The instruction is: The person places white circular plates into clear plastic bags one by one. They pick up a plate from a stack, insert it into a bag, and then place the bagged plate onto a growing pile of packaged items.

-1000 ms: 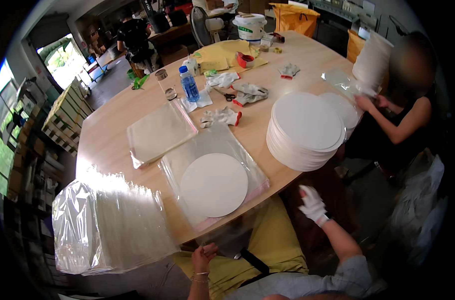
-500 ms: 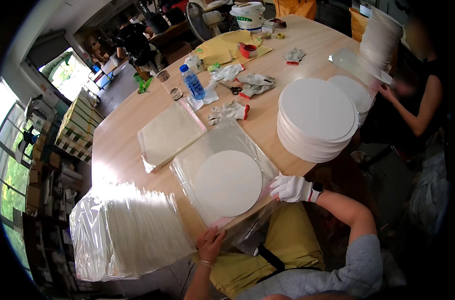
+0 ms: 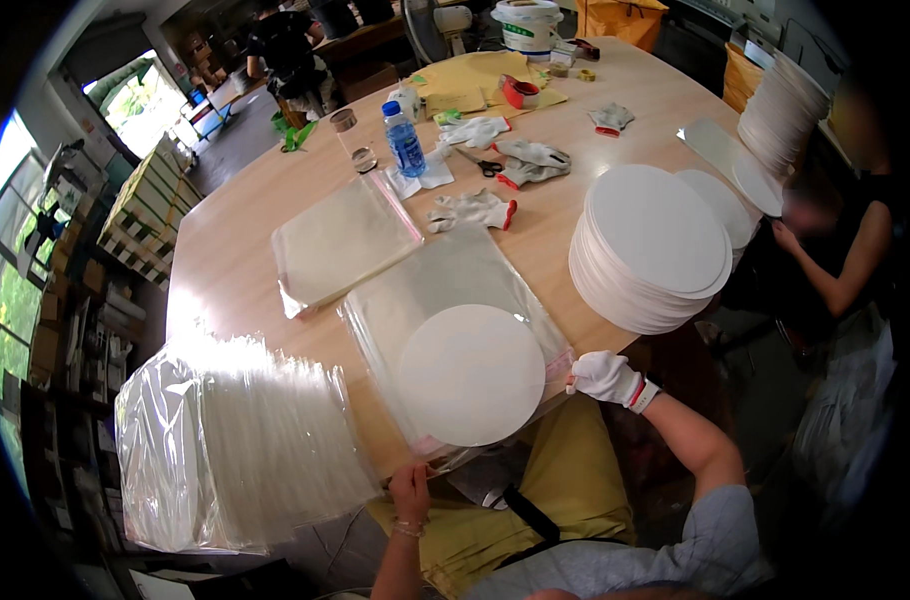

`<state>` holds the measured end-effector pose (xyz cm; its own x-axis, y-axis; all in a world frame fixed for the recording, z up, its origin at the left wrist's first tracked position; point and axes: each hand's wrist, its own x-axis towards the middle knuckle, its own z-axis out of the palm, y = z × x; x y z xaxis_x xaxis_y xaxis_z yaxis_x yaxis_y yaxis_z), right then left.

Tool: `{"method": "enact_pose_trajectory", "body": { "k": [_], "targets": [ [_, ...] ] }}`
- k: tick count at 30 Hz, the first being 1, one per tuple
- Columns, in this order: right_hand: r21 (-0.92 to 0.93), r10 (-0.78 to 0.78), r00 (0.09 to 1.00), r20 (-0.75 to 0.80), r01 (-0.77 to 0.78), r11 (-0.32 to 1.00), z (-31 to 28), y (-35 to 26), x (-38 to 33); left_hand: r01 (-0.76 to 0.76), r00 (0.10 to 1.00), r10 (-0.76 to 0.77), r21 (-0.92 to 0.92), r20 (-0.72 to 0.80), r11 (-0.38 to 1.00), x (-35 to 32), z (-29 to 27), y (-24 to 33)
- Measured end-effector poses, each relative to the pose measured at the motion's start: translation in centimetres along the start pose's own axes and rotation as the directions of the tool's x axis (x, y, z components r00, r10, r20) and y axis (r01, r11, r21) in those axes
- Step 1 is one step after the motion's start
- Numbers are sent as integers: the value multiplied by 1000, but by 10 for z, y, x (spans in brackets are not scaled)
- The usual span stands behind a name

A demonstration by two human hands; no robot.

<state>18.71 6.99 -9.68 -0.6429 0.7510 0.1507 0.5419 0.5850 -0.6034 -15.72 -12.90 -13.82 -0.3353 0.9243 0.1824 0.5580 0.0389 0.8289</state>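
Here, a white disc [image 3: 472,374] lies inside a clear bag [image 3: 445,300] at the near edge of the table [image 3: 225,250]. The gloved right hand [image 3: 605,376] is closed on the bag's right corner, at the table edge. The bare left hand [image 3: 411,492] pinches the bag's near edge, fingers curled. A stack of discs [image 3: 655,245] stands near the right edge. A pile of bags [image 3: 230,445] overhangs the near left corner.

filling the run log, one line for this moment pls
left hand: bare, pinching bag near edge | right hand: gloved, gripping bag corner | disc: inside bag | disc stack: right | table
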Motion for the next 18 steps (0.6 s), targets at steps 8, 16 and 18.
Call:
{"method": "enact_pose_trajectory", "body": {
  "k": [8,16,18],
  "targets": [
    [5,349,937,11,-349,937,14,-14,11,196,975,-161,249,-155,948,7,9,11],
    [-311,129,983,-131,-164,936,30,-10,7,101,983,9,579,-184,809,14,14,-4],
    [-374,97,983,-153,-148,916,31,-11,6,141,984,-56,556,-167,819,17,13,3]
  ]
}}
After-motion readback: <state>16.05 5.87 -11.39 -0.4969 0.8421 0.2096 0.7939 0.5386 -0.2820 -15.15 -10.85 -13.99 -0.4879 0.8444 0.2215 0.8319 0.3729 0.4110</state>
